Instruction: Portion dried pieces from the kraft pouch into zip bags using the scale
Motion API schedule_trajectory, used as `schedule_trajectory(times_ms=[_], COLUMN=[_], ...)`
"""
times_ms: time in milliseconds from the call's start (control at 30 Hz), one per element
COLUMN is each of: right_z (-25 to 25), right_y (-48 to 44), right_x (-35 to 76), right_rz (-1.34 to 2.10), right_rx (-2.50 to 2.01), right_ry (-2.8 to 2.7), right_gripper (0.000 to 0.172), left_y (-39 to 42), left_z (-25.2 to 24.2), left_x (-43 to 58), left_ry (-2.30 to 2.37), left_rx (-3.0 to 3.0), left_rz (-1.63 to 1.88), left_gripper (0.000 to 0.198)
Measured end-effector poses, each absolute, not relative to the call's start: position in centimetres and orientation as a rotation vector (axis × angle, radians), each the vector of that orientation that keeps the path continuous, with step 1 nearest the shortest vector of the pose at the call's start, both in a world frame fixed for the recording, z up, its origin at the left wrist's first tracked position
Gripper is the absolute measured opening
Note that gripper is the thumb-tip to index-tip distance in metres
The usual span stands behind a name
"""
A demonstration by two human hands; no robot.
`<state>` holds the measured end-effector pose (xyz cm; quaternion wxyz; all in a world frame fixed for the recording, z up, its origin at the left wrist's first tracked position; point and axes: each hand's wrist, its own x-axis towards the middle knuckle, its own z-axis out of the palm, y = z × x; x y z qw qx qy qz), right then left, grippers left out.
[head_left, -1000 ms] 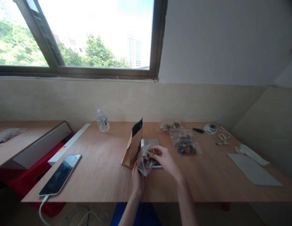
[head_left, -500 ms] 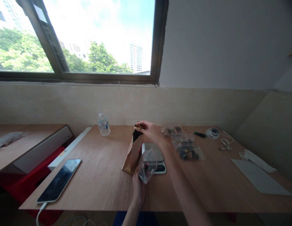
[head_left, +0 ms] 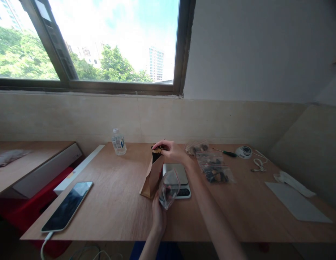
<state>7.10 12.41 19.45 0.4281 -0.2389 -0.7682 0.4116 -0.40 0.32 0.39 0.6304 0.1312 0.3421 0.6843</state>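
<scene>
Scale (head_left: 181,173), part-hidden beyond clear bag (head_left: 170,187) in left hand (head_left: 158,213); brown piece (head_left: 156,150), part-covered by right hand (head_left: 172,151), kind unclear to me.

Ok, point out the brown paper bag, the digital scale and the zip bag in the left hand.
Brown paper bag (head_left: 154,176): head view, on its side.
Digital scale (head_left: 182,173): head view, on its weighing platform.
Zip bag (head_left: 169,189): head view, on its clear front.

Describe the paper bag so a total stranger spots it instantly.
Below the window is a wooden table. Left of the scale there stands a brown paper bag, the right hand at its mouth. Unlike the clear bag in the left hand, it is opaque.
</scene>
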Motion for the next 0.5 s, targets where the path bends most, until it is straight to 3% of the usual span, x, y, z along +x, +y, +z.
schedule_trajectory(times_ms=[500], right_z=[18.6], right_y=[11.2], right_x=[5.8], right_rz=[0.827], right_rx=[-0.547], right_ry=[-1.83], right_gripper=[0.023], left_y=[0.3], left_z=[0.7], left_x=[-0.4], left_ry=[0.84], left_rx=[0.244], left_rz=[1.608], left_gripper=[0.029])
